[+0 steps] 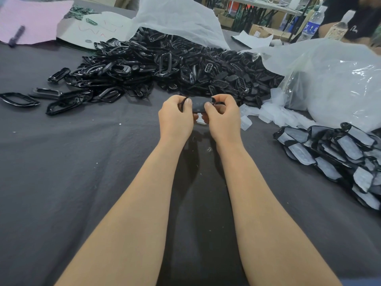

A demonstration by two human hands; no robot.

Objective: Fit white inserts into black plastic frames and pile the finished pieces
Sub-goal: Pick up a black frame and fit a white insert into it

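Head | left hand (175,117), right hand (223,117): both grips pinch one black frame (198,102) | one finished pile (338,162)

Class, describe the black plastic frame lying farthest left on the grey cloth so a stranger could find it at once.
Start at the big heap of glossy black plastic frames at the back of the dark grey tablecloth. Follow its loose trail leftward to the picture's edge. The last oval black frame lies flat there, leftmost of all, with cloth showing through its opening.
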